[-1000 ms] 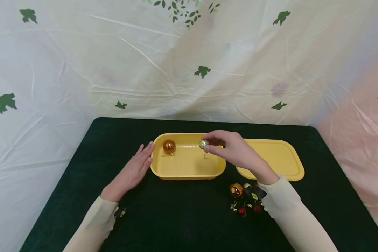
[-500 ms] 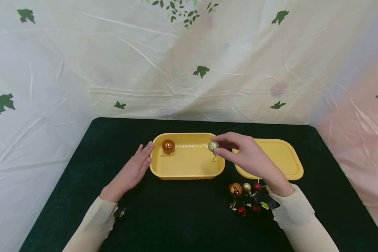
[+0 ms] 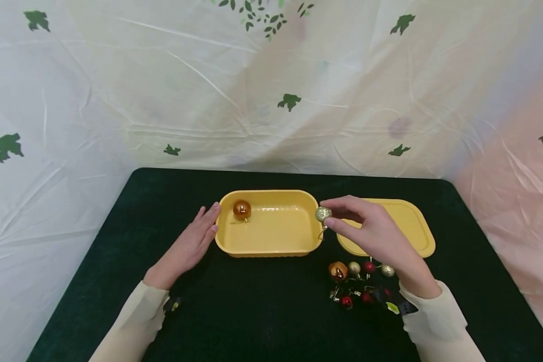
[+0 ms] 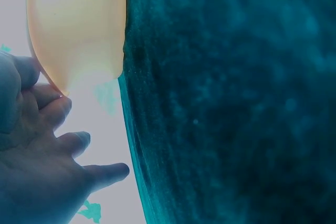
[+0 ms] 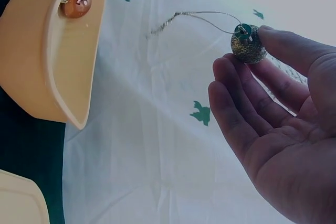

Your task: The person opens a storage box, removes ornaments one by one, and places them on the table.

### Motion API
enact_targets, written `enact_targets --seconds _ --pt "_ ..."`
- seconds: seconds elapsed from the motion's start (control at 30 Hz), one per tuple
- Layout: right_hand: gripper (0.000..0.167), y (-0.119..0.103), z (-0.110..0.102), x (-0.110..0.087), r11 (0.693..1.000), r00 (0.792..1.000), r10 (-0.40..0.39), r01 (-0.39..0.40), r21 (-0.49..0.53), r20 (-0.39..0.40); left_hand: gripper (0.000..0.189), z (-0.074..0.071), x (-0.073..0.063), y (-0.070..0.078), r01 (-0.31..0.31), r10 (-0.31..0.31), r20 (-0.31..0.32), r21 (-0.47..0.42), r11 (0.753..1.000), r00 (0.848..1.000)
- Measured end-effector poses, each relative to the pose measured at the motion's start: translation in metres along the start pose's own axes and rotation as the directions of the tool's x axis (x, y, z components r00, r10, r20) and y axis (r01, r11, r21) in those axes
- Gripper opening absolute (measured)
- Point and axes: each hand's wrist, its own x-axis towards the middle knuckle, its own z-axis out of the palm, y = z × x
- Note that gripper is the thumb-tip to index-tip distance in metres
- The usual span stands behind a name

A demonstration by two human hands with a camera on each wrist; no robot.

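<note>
Between thumb and fingers my right hand (image 3: 373, 229) pinches a glittery gold bauble (image 3: 323, 214), just past the right rim of the yellow box (image 3: 271, 252). A thin hanging loop (image 5: 210, 14) trails from the bauble's cap in the right wrist view. My left hand (image 3: 185, 249) rests with straight fingers against the box's left end; in the left wrist view its fingertips (image 4: 63, 106) touch the box wall. Inside the box, a shiny copper-orange bauble (image 3: 242, 209) lies near the left end.
A yellow lid (image 3: 402, 226) lies flat right of the box, partly hidden by my right hand. In front of it sits a cluster of small ornaments, with an orange bauble (image 3: 338, 271), a red bauble (image 3: 346, 302) and a gold bauble (image 3: 387, 271). A dark green cloth (image 3: 253, 311) covers the table.
My right hand has moved right and slightly toward me with the glittery gold bauble, from above the box to beyond its right rim. The left hand stays in place.
</note>
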Motion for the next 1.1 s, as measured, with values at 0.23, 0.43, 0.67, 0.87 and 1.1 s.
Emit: enact_targets --seconds 0.23,0.43,0.67,0.87,1.1 --pt "0.031 0.004 -0.006 -0.017 1.0 0.998 0.003 -0.003 0.008 -0.06 0.057 0.001 0.001 0.002 0.012 -0.012 0.009 0.002 1.0 1.0" --pt "0.03 0.009 -0.012 -0.033 1.0 0.995 0.014 -0.014 0.0 -0.097 0.058 0.001 0.001 0.002 0.009 -0.009 0.007 0.017 1.0 1.0" --pt "0.031 0.019 -0.021 -0.047 0.998 0.993 0.052 -0.054 -0.015 -0.109 0.057 0.0 0.002 0.003 -0.003 0.003 0.006 0.012 1.0 1.0" --pt "0.032 0.02 -0.028 -0.054 0.998 0.989 0.063 -0.066 -0.02 -0.131 0.057 0.0 0.002 0.002 0.007 -0.008 0.013 0.02 1.0 1.0" --pt "0.034 0.024 -0.033 -0.065 0.997 0.987 0.065 -0.071 -0.039 -0.147 0.058 0.001 0.002 0.002 0.003 -0.004 0.012 0.012 1.0 1.0"
